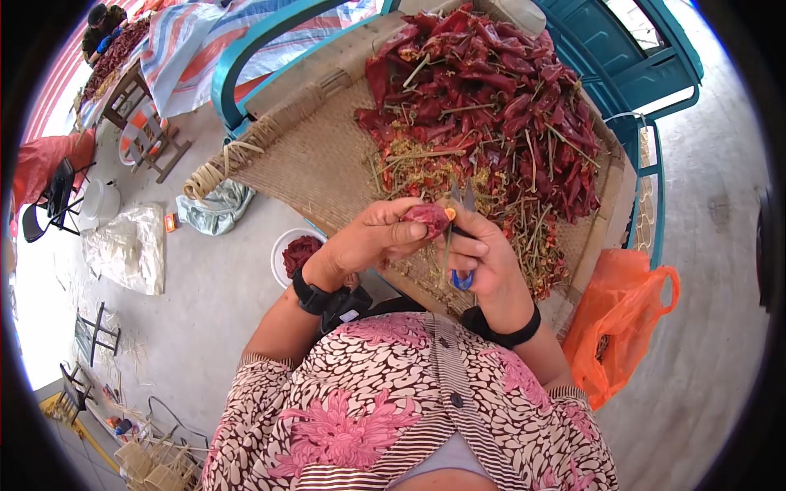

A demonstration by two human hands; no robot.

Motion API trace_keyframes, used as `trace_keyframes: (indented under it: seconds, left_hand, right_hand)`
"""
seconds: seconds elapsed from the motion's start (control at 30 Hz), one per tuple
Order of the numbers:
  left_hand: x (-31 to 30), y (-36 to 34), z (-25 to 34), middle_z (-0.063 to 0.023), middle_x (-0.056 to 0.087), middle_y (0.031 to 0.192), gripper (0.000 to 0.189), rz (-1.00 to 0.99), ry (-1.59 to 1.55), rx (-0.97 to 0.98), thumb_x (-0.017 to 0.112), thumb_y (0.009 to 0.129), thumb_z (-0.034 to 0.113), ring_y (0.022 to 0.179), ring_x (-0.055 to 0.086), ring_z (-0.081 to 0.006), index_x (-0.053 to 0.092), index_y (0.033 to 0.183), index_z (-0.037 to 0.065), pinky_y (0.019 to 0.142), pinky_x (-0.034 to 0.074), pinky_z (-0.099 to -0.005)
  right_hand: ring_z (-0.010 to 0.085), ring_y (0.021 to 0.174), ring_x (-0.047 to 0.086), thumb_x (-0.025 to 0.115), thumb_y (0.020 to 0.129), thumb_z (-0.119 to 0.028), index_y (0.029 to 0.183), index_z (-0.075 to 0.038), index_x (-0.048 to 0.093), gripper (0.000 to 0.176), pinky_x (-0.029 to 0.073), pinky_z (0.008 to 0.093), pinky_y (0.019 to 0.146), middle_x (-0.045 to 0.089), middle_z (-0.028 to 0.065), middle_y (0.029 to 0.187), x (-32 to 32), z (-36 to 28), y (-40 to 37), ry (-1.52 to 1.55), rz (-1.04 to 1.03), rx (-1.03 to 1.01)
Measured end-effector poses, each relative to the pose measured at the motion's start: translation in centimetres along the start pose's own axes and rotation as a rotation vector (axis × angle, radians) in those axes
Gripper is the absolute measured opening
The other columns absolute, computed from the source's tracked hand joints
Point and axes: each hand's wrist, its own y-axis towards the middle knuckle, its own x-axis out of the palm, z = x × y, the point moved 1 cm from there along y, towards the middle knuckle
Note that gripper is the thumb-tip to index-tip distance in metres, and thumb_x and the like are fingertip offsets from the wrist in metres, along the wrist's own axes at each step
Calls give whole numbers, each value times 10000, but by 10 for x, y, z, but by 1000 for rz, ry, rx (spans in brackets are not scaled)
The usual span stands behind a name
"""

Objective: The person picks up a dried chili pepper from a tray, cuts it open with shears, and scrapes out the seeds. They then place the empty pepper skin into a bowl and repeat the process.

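Observation:
My left hand (pixel 372 241) pinches a dark red dried chili pepper (pixel 426 219) in front of my chest. Its opened end shows orange and faces my right hand (pixel 489 258). That hand is wrapped round scissors (pixel 463 280) with a blue handle, their blades pointing away from me. A thin stem hangs between the two hands. Beyond them, a large heap of dried chili peppers (pixel 499 90) covers much of a woven mat (pixel 303 155). Loose stems and seeds (pixel 536 245) lie along the near side of the heap.
A white basin (pixel 278 260) holding red peppers stands on the floor at left. An orange plastic bag (pixel 622 327) hangs at right beside the mat. Teal metal frames (pixel 233 69) flank the mat. Another person (pixel 100 34) is at far left near more peppers.

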Motion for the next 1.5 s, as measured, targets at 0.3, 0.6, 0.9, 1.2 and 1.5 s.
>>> trace_keyframes:
  seconds: [0.3, 0.6, 0.9, 1.2, 1.5]
  left_hand:
    - [4, 4, -2, 38, 448, 680, 325, -173, -169, -8, 656, 895, 211, 535, 310, -55, 573, 1113, -15, 490, 240, -228]
    - [-4, -3, -6, -49, 575, 807, 337, -229, -122, -81, 687, 868, 174, 621, 449, -102, 584, 1083, -65, 562, 338, -244]
    - [-18, -14, -12, -31, 538, 737, 315, -234, -326, 181, 659, 883, 178, 564, 407, -95, 570, 1119, -10, 515, 309, -244]
    - [3, -2, 15, -5, 491, 763, 359, 185, 46, 450, 621, 916, 254, 686, 459, -103, 495, 1203, 80, 621, 363, -237]
    - [21, -3, 18, 58, 474, 822, 358, 392, 366, 283, 709, 868, 119, 763, 427, -11, 483, 1145, 125, 668, 355, -183]
  right_hand:
    - [-19, 405, 373, 604, 942, -183, 973, -83, 578, 107, 294, 172, 364, 563, -61, 734, 15, -2, -18, -129, 32, -65]
    - [-12, 401, 352, 596, 946, -180, 997, -86, 559, 113, 288, 185, 373, 539, -63, 740, 21, 1, -29, -199, 48, -16]
    - [10, 416, 352, 556, 969, -196, 972, -60, 559, 136, 287, 204, 371, 477, -59, 611, 36, -19, -33, -517, 191, -499]
    - [214, 927, 583, 691, 813, -189, 1004, -8, 590, 282, 455, 385, 857, 589, 92, 877, 19, -86, -22, -1754, 508, -517]
    - [326, 889, 621, 693, 827, -179, 1125, -161, 591, 316, 511, 449, 701, 541, 108, 1009, 4, -173, 56, -2140, 1187, -1029]
